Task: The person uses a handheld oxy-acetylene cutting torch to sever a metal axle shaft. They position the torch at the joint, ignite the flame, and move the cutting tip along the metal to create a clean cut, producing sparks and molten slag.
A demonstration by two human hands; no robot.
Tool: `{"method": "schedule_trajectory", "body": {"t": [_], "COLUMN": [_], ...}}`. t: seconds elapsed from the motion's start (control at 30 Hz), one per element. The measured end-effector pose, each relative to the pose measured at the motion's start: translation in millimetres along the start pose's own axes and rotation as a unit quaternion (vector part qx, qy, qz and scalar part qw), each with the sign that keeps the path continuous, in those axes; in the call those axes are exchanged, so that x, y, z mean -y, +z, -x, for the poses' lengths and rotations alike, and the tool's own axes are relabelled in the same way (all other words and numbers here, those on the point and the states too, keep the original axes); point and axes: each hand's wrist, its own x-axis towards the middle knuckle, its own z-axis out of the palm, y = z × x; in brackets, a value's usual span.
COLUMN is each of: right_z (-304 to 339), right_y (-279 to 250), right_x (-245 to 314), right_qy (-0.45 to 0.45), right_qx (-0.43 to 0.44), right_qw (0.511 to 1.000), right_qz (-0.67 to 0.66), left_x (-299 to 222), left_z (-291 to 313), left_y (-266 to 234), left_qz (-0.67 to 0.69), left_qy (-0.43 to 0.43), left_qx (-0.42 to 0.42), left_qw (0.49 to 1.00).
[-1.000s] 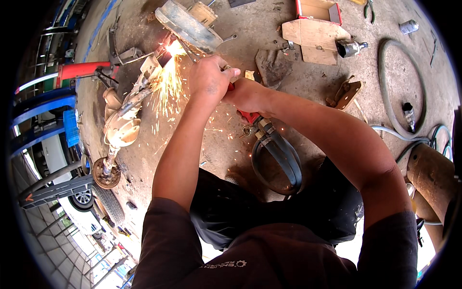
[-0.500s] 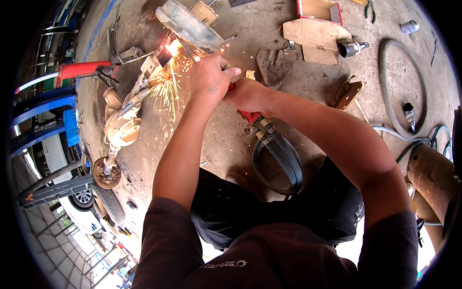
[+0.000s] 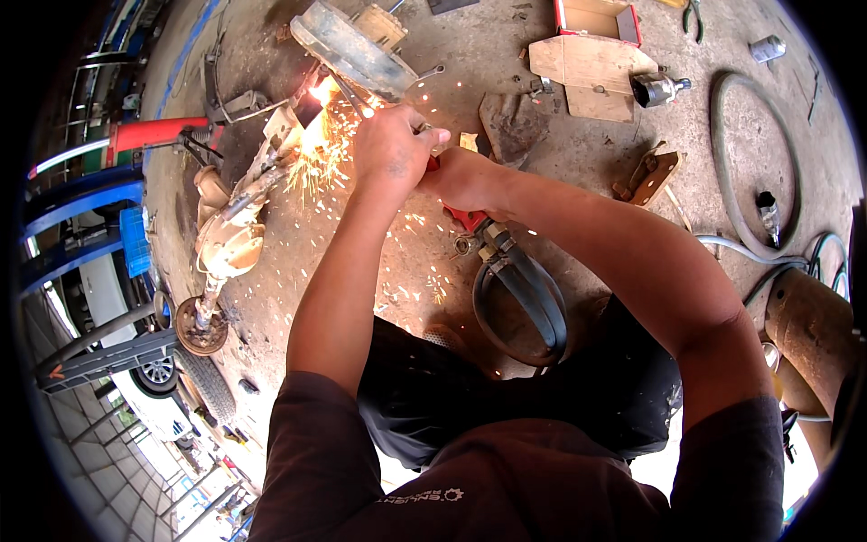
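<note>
From where I stand, the person's right hand (image 3: 462,181) is wrapped round the red-handled metal torch (image 3: 468,219), with only slivers of red showing beside the grip. The left hand (image 3: 388,149) is clenched on the torch's front part, just ahead of the right, its back turned up so that most of its fingers are hidden. A thin steel tube (image 3: 350,95) juts out beyond the left knuckles, its tip lost in the glare. There, ahead and left of the grip, a white-orange glow (image 3: 320,92) blots out the spot on the rusty metal axle (image 3: 230,246), and sparks scatter below. Just past the glow lies a grey curved metal piece (image 3: 348,50), its far edge hard to make out. Behind the grip, dark rubber hoses (image 3: 533,303) loop from brass-coloured fittings (image 3: 497,244) toward the knees, where their run is hard to follow
</note>
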Motion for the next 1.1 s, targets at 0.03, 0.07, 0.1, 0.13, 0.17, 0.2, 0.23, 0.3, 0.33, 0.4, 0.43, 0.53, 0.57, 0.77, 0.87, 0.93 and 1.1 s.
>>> {"method": "schedule_trajectory", "body": {"t": [0.03,0.07,0.1,0.13,0.17,0.2,0.23,0.3,0.33,0.4,0.43,0.53,0.57,0.77,0.87,0.93,1.1], "right_z": [0,1,2,3,2,-1,-3,-6,-5,0,3,0,0,-1,-3,-5,-3], "right_y": [1,1,2,1,1,0,0,0,1,1,0,2,3,5,5,6,6], "right_x": [1,1,2,2,1,-1,-2,-5,-3,-1,1,0,-1,-1,-2,-4,-1], "right_qy": [-0.008,-0.002,0.005,0.011,0.004,-0.002,-0.009,-0.010,-0.010,-0.011,-0.011,-0.006,-0.005,0.004,-0.003,-0.010,0.007], "right_qx": [-0.001,-0.004,-0.007,-0.010,-0.009,-0.009,-0.008,-0.015,-0.018,-0.013,-0.012,-0.011,-0.008,-0.003,-0.006,-0.011,-0.008], "right_qw": [1.000,1.000,1.000,1.000,1.000,1.000,0.999,0.998,0.998,0.999,0.999,1.000,1.000,1.000,1.000,1.000,1.000], "right_qz": [0.004,0.004,0.004,0.004,0.016,0.029,0.041,0.056,0.064,0.044,0.035,0.008,-0.001,-0.022,-0.017,-0.015,0.000], "left_x": [0,0,0,-2,-3,-4,-4,-3,-1,2,1,2,1,-1,2,0,-3], "left_z": [0,1,1,1,2,2,2,2,2,2,2,1,1,2,2,2,4], "left_y": [0,0,-2,-3,-3,-4,-4,-2,-1,-1,0,0,-1,-4,-2,-4,-6], "left_qz": [-0.001,0.003,0.007,0.010,0.013,0.016,0.018,0.021,0.022,0.011,0.005,-0.004,-0.009,-0.004,0.004,-0.002,0.010], "left_qy": [-0.005,-0.009,-0.012,-0.015,-0.017,-0.018,-0.020,-0.015,-0.013,-0.009,-0.005,0.003,-0.002,-0.013,-0.007,-0.003,-0.031], "left_qx": [0.003,0.008,0.014,0.019,0.020,0.022,0.023,0.016,0.013,0.007,0.004,-0.003,0.002,0.018,0.011,0.012,0.020], "left_qw": [1.000,1.000,1.000,1.000,1.000,0.999,0.999,1.000,1.000,1.000,1.000,1.000,1.000,1.000,1.000,1.000,0.999]}}
